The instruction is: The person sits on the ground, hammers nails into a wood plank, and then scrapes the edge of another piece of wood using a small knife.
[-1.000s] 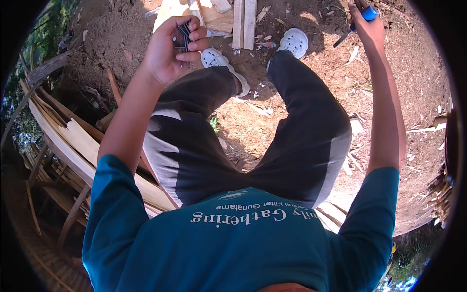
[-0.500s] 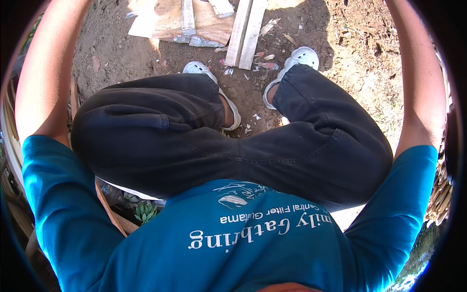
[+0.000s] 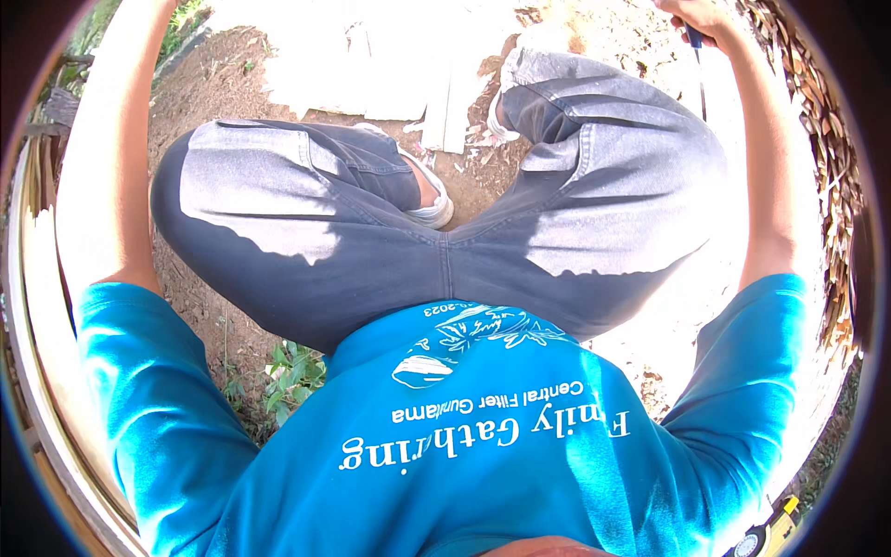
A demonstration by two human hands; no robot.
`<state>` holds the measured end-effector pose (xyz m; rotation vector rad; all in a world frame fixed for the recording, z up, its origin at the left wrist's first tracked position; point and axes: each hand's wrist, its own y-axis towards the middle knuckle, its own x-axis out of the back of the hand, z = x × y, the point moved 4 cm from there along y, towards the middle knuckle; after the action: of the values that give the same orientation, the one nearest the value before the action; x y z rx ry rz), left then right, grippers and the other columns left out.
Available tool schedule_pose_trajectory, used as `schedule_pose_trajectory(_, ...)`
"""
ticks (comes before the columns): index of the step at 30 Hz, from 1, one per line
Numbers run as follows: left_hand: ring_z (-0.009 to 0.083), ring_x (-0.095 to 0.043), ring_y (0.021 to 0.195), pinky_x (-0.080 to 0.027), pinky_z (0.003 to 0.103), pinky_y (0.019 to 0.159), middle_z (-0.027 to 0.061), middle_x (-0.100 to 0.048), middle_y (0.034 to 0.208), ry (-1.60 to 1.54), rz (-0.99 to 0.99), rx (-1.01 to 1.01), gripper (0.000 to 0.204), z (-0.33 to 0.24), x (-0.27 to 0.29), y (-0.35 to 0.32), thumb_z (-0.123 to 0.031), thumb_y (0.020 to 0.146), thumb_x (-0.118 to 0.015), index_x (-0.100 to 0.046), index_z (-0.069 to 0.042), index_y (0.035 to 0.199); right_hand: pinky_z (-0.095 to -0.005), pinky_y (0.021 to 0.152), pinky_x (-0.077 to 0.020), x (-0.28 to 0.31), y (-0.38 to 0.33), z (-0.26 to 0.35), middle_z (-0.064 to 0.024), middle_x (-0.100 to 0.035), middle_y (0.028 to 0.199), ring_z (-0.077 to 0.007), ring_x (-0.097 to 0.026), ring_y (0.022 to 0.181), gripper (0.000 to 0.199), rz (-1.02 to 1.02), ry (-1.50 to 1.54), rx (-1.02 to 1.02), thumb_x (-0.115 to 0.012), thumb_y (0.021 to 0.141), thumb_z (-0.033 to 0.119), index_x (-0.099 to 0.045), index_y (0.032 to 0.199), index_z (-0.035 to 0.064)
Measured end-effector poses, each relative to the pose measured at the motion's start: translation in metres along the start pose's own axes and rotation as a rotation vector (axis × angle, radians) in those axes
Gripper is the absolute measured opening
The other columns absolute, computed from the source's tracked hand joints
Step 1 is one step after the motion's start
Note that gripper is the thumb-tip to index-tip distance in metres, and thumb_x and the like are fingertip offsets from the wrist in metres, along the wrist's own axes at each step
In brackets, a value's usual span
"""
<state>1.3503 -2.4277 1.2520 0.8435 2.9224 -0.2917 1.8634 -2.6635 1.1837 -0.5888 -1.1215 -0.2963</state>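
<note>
My right hand (image 3: pixel 703 14) is at the upper right edge, fingers closed round the dark blue handle of a tool (image 3: pixel 694 37). A thin, dark shaft or blade points down from it past my right knee; its exact kind cannot be made out. My left forearm (image 3: pixel 125 121) reaches up and out of the top edge, so the left hand is hidden. Between and beyond my feet lie pale wooden boards (image 3: pixel 371 65), washed out by sunlight. One narrow wood strip (image 3: pixel 448 116) points toward me.
I sit with bent legs in dark trousers (image 3: pixel 371 213), a white shoe (image 3: pixel 432 209) on the soil. Stacked split sticks (image 3: pixel 835 186) line the right side. Long pale planks (image 3: pixel 37 278) curve along the left. A leafy plant (image 3: pixel 292 376) grows beside my left hip.
The view has shifted and brightened, with sunlight now on my trousers and the boards. My right hand and its blue-handled tool have come into view at the upper right.
</note>
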Motion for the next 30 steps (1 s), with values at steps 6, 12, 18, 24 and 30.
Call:
schedule_pose_trajectory(6, 0.0081, -0.040, 0.049, -0.023, 0.020, 0.035, -0.0023, -0.049, 0.067, -0.104, -0.081, -0.033, 0.021, 0.009, -0.001, -0.028, -0.030, 0.098, -0.052, -0.051, -0.017, 0.082, -0.0314, 0.064, -0.0558, -0.050, -0.033, -0.127, -0.0092, -0.061, 0.095, -0.0158, -0.061, 0.074, 0.043, 0.121, 0.280, -0.266, -0.071, 0.091, 0.036, -0.060, 0.115, 0.0023)
schedule_pose_trajectory(12, 0.0079, -0.041, 0.048, -0.023, 0.020, 0.035, -0.0037, -0.051, 0.065, -0.113, 0.018, 0.088, 0.025, 0.030, -0.029, -0.047, -0.031, 0.098, -0.052, -0.052, -0.018, 0.077, -0.0339, 0.059, -0.0536, -0.116, -0.052, -0.165, -0.0086, -0.061, 0.091, -0.0185, -0.061, 0.072, 0.045, 0.148, 0.379, -0.354, -0.077, 0.086, 0.035, -0.061, 0.108, -0.0005)
schedule_pose_trajectory(18, 0.0081, -0.038, 0.051, -0.023, 0.020, 0.037, -0.0050, -0.047, 0.067, 0.004, -0.112, 0.112, 0.023, 0.000, -0.041, -0.082, -0.030, 0.098, -0.051, -0.050, -0.019, 0.078, -0.0326, 0.061, -0.0520, -0.143, -0.057, -0.188, -0.0105, -0.061, 0.094, -0.0177, -0.061, 0.076, 0.042, 0.156, 0.580, -0.331, -0.076, 0.088, 0.032, -0.060, 0.109, -0.0013)
schedule_pose_trajectory(24, 0.0070, -0.037, 0.068, -0.027, 0.018, 0.039, 0.0006, -0.042, 0.084, -0.007, 0.020, -0.042, 0.018, -0.016, 0.099, -0.144, -0.022, 0.106, -0.044, -0.046, -0.008, 0.094, -0.0386, 0.083, -0.0539, -0.184, -0.078, -0.218, -0.0152, -0.063, 0.115, -0.0220, -0.064, 0.098, 0.057, 0.109, 0.769, -0.330, -0.065, 0.096, 0.028, -0.048, 0.138, -0.0059)
schedule_pose_trajectory(30, 0.0108, -0.043, 0.061, -0.027, 0.019, 0.038, 0.0020, -0.048, 0.076, -0.218, -0.601, 0.181, 0.021, 0.148, 0.200, -0.271, -0.026, 0.100, -0.046, -0.048, -0.010, 0.088, -0.0413, 0.105, -0.0463, -0.247, -0.091, -0.250, -0.0214, -0.054, 0.140, -0.0318, -0.056, 0.128, 0.073, 0.072, 0.938, -0.342, -0.066, 0.095, 0.038, -0.037, 0.147, -0.0034)
